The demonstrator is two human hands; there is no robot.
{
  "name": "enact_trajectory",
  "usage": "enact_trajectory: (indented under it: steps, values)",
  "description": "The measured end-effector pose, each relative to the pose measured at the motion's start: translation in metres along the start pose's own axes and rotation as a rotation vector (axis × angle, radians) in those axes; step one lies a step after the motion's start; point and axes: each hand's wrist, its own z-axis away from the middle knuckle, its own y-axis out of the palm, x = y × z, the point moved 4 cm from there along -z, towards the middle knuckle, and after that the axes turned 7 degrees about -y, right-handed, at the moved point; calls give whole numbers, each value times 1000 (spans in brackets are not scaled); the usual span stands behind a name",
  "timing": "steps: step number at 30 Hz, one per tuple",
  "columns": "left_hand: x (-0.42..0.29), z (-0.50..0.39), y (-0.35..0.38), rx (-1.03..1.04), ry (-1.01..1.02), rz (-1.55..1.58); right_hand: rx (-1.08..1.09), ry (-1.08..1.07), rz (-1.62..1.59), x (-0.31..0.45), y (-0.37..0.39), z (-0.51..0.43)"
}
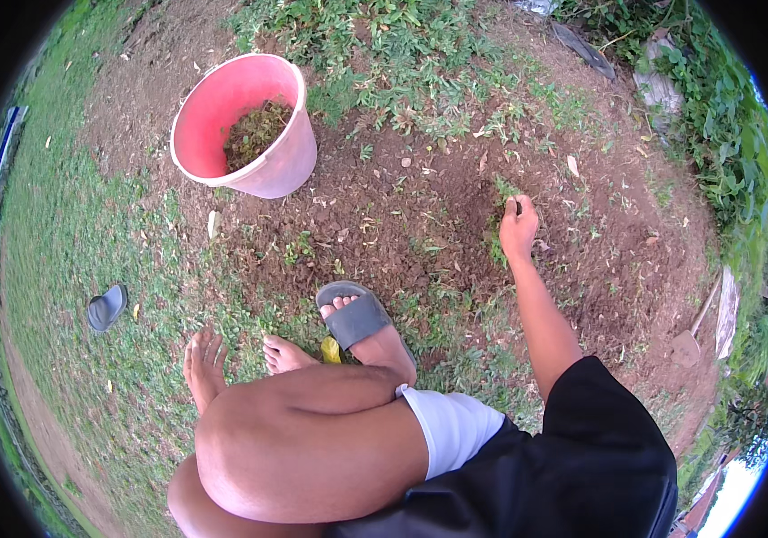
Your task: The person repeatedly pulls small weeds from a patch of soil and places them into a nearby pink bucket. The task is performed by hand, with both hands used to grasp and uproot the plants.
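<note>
My right hand (520, 228) reaches out over the bare brown soil (417, 249), its fingers curled at a small green weed (506, 186). More green leaves show beside the wrist, and the fingers partly hide where they meet the plant. Beyond my bent knee, my left hand (205, 366) hangs low over the grass with its fingers apart and nothing in them. A pink plastic bucket (283, 161) stands up and to the left of my right hand. Inside it lies a heap of pulled weeds (257, 134) with soil-brown stems.
My foot wears a grey slide sandal (360, 323); the other foot (286, 355) is bare. A loose sandal (107, 308) lies on the grass at left. At right are a hand tool with a flat blade (685, 347), a weathered wood piece (728, 313) and leafy vines (727, 128).
</note>
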Motion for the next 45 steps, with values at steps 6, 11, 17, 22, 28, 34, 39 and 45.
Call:
enact_trajectory:
  steps: [6, 11, 17, 22, 28, 34, 39, 45]
  values:
    - [-4, 3, 15, 41, 25, -29, -124, -49, 4, 29, -7, -7]
    - [-8, 9, 28, 71, 32, -20, -61, 243, -572, 59, 22, -21]
    - [-10, 14, 36, 108, 54, 25, 263, 12, -556, 149, 84, 19]
    - [-8, 12, 32, 86, 36, 57, 717, -594, -400, 189, 124, 82]
    - [1, 3, 27, 113, -3, 63, 592, -343, -117, 150, 134, 79]
    - [8, -17, 34, 149, -18, 62, 781, -566, 206, 142, 180, 61]
    - [13, -31, 47, 180, 3, 141, 878, -588, 321, 161, 196, 74]
    - [25, -46, 52, 211, -27, 176, 1134, -242, 378, 192, 181, 63]
